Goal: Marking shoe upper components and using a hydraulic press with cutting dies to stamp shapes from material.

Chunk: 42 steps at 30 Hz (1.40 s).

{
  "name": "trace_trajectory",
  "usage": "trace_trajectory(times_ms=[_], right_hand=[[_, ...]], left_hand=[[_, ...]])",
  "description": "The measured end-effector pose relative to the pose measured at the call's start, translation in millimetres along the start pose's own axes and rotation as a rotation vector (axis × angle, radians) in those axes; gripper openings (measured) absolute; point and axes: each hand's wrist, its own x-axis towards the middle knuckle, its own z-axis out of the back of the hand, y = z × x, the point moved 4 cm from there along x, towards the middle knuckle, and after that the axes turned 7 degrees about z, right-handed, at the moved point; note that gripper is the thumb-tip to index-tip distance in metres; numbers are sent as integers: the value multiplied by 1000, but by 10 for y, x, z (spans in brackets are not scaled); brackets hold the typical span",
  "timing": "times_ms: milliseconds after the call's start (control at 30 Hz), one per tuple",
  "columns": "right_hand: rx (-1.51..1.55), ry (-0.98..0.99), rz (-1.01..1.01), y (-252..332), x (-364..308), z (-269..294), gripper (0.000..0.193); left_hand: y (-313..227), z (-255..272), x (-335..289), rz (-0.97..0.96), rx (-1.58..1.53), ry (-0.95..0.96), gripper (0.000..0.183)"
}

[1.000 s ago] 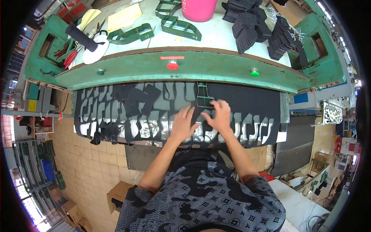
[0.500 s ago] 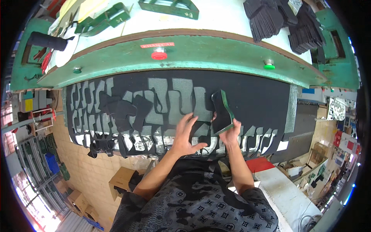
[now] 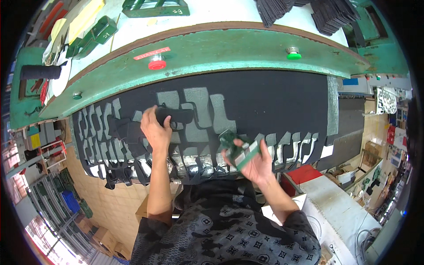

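Observation:
My left hand [image 3: 156, 132] is closed on a black cut piece [image 3: 180, 115], held over the left part of the black sheet [image 3: 274, 101]. My right hand [image 3: 256, 165] grips a green cutting die [image 3: 240, 152], tilted, near the sheet's front edge; motion blurs part of it. Beneath and beside my left hand lie several loose black cut pieces [image 3: 126, 129]. Pale grey-green cut-out shapes [image 3: 198, 104] show in the sheet between my hands, and more run in rows to the left and along the front.
Across the far side runs a green machine beam [image 3: 221, 51] with a red button [image 3: 157, 62] and a green button [image 3: 293, 53]. Green dies [image 3: 154, 9] and stacked black pieces [image 3: 335, 17] rest on the white surface above. A pale worktable [image 3: 329, 203] stands at the right.
My left hand has moved left and now holds a black cut piece. My right hand has tilted the die and brought it nearer my body. The whole view has shifted.

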Motion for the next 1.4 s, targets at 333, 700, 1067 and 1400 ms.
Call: trace_trajectory(times_ms=[333,700,1067,1400], right_hand=[[-583,-131,169,938,1399,126,91],[-2355,85,768,863,1042,398,65],[-2334,183,767,897,1028,368,65],[-2464,202,773,891,1004,304,70]], left_hand=[[-704,-321,-404,-40,-337,146,73],[-1235,-995,-1146,-269,-526,446,76],[-1173,-1002,-1167,-343,-502,402,68],[-1204,-901,-1142,-327,-527,410,68]])
